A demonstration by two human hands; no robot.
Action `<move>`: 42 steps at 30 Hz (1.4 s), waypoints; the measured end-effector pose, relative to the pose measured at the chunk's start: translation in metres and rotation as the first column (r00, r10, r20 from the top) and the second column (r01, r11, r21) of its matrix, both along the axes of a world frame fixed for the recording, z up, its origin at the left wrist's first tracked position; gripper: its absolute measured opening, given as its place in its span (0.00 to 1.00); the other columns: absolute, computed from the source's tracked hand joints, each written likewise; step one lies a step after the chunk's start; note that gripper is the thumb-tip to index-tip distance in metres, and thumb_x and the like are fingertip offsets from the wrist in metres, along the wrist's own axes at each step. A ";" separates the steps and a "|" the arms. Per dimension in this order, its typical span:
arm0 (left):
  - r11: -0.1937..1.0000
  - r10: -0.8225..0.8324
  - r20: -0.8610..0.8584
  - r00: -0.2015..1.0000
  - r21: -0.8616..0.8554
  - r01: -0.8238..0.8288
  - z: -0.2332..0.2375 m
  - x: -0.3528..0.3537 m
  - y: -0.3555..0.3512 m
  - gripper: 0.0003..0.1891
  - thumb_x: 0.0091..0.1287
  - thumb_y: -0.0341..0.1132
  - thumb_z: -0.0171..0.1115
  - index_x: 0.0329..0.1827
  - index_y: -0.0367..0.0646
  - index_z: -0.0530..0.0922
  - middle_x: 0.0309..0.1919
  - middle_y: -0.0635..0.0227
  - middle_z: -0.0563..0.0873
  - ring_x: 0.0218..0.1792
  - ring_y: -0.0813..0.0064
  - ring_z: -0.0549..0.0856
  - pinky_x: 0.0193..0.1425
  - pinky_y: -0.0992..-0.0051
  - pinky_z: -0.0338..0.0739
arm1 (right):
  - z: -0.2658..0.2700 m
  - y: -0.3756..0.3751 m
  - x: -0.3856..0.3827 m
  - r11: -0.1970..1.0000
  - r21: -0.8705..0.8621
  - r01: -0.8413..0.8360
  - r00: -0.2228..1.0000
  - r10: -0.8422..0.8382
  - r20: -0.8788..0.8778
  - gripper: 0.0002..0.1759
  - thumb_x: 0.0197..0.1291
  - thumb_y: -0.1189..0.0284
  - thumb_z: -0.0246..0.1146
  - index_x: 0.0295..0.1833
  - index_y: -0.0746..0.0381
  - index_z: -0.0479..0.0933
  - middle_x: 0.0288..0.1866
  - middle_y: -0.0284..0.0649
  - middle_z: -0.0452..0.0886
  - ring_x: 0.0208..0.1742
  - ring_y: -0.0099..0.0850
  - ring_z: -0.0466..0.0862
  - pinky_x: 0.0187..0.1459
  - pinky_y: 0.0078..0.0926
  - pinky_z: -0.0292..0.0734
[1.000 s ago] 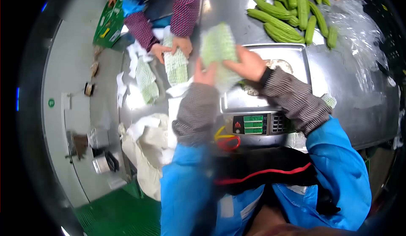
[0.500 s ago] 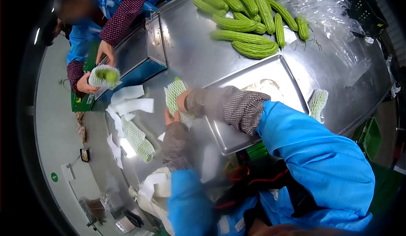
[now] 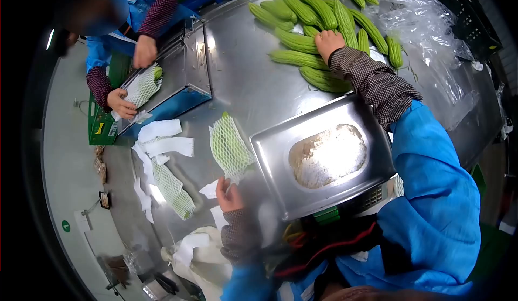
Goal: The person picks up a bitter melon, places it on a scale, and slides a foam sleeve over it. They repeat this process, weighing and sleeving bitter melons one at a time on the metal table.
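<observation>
Two hands were well apart. Nearest, the left hand (image 3: 229,196), its grip loosely curled, touched and perhaps pinched the lower end of the netted gourd (image 3: 231,147) on the worktop (image 3: 243,80). Beyond the scale tray (image 3: 275,166), the right hand (image 3: 328,42) lay on the bitter gourds (image 3: 294,58); I could not tell its grip.

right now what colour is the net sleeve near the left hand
White net sleeve with green showing through, just above the left hand; head view.

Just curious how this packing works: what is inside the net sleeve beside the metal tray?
Something green shows through the mesh of the net sleeve, probably a gourd like the bitter gourds beyond; the mesh hides its skin and ends.
</observation>
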State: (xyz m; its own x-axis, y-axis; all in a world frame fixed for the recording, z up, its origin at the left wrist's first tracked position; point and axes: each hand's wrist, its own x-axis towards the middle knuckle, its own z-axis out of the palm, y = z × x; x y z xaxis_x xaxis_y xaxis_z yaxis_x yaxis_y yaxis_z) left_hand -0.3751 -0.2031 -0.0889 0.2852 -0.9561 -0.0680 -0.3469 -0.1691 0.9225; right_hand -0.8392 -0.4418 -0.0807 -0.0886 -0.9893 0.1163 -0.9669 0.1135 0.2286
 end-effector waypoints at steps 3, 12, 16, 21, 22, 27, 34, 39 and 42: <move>0.999 -0.037 -0.032 0.999 0.012 0.037 0.013 -0.018 0.006 0.22 0.67 0.25 0.54 0.66 0.39 0.68 0.54 0.58 0.77 0.51 0.71 0.79 0.55 0.73 0.75 | -0.004 -0.005 -0.008 0.995 0.086 -0.054 0.998 0.050 0.049 0.25 0.57 0.71 0.61 0.61 0.61 0.68 0.55 0.45 0.74 0.59 0.41 0.74 0.58 0.45 0.69; 0.996 -0.075 -0.041 0.996 -0.047 0.074 0.039 -0.028 0.024 0.13 0.71 0.26 0.54 0.56 0.37 0.75 0.45 0.64 0.82 0.46 0.77 0.81 0.52 0.78 0.75 | 0.032 0.037 -0.033 0.971 0.092 -0.222 0.794 0.125 0.595 0.29 0.55 0.60 0.67 0.55 0.68 0.71 0.52 0.55 0.76 0.56 0.48 0.76 0.59 0.35 0.70; 0.997 -0.044 -0.144 0.989 -0.061 0.036 0.045 -0.028 0.038 0.12 0.72 0.28 0.54 0.54 0.34 0.76 0.45 0.64 0.83 0.45 0.77 0.81 0.53 0.78 0.74 | 0.072 0.141 -0.023 0.988 -0.017 -0.150 0.300 0.062 0.952 0.37 0.60 0.58 0.65 0.67 0.71 0.63 0.57 0.50 0.77 0.57 0.36 0.77 0.59 0.29 0.70; 0.992 -0.068 -0.143 0.987 -0.118 0.051 0.042 -0.012 0.062 0.12 0.70 0.28 0.55 0.54 0.35 0.77 0.41 0.66 0.84 0.43 0.78 0.81 0.51 0.79 0.74 | 0.094 0.285 0.033 0.975 0.029 -0.219 -0.001 -0.030 1.000 0.30 0.61 0.64 0.64 0.63 0.71 0.66 0.53 0.48 0.77 0.54 0.33 0.77 0.57 0.29 0.71; 0.998 -0.035 -0.142 0.989 -0.059 0.027 0.049 -0.015 0.068 0.12 0.70 0.28 0.55 0.54 0.36 0.78 0.40 0.67 0.84 0.42 0.79 0.81 0.51 0.79 0.74 | 0.084 0.306 0.040 0.977 -0.028 -0.213 0.148 0.060 0.987 0.30 0.59 0.65 0.64 0.62 0.71 0.66 0.52 0.50 0.77 0.54 0.37 0.78 0.57 0.31 0.71; 0.977 -0.191 0.251 0.949 0.139 0.160 0.019 0.001 0.090 0.13 0.67 0.34 0.61 0.53 0.41 0.80 0.36 0.70 0.85 0.37 0.79 0.81 0.47 0.80 0.75 | 0.082 0.363 0.072 0.963 -0.094 -0.251 0.578 0.227 0.784 0.31 0.55 0.64 0.66 0.62 0.69 0.68 0.47 0.53 0.77 0.49 0.49 0.76 0.52 0.40 0.71; 0.790 -0.613 0.649 0.450 0.490 0.368 0.005 -0.017 0.095 0.21 0.58 0.34 0.66 0.57 0.48 0.77 0.54 0.55 0.77 0.57 0.55 0.77 0.60 0.58 0.73 | 0.124 0.372 0.059 0.929 -0.306 -0.210 0.697 0.362 0.619 0.26 0.55 0.63 0.67 0.57 0.64 0.74 0.44 0.47 0.75 0.47 0.45 0.75 0.49 0.38 0.71; 0.958 -0.235 0.355 0.905 0.241 0.154 0.011 0.005 0.093 0.18 0.63 0.38 0.65 0.54 0.42 0.79 0.42 0.61 0.83 0.42 0.69 0.82 0.50 0.69 0.76 | 0.135 0.379 0.047 0.923 -0.362 -0.132 0.602 0.365 0.711 0.17 0.58 0.66 0.66 0.50 0.63 0.78 0.35 0.42 0.76 0.39 0.36 0.78 0.43 0.32 0.73; 0.977 -0.138 -0.044 0.989 0.161 0.143 0.017 0.047 0.069 0.18 0.69 0.42 0.60 0.55 0.38 0.78 0.40 0.66 0.83 0.38 0.77 0.79 0.47 0.74 0.75 | 0.139 0.381 0.051 0.924 -0.352 -0.152 0.476 0.380 0.793 0.15 0.59 0.68 0.65 0.50 0.64 0.78 0.31 0.39 0.75 0.34 0.31 0.77 0.39 0.27 0.74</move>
